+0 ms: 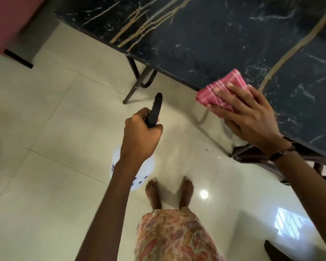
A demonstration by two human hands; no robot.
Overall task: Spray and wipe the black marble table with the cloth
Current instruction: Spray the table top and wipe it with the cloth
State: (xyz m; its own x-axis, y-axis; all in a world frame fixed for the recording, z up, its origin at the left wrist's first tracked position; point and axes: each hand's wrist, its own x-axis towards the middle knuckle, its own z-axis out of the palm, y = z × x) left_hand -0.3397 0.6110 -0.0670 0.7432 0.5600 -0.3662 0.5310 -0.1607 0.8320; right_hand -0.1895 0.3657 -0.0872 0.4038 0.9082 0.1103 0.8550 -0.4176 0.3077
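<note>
The black marble table (205, 38) with gold and white veins fills the upper right. My right hand (247, 115) presses a folded pink checked cloth (224, 89) flat on the table's near edge; part of the cloth hangs past the edge. My left hand (139, 136) is shut on a spray bottle (155, 112) held over the floor, left of the table. Its black head points away from me, and its white body with blue print shows below my wrist. The bottle is well apart from the tabletop.
Dark metal table legs (137, 80) stand under the near edge. A dark chair frame (256, 153) sits beneath the table by my right wrist. Glossy cream floor tiles (45, 129) spread around my bare feet (169, 191). A pink wall (6, 21) is at the upper left.
</note>
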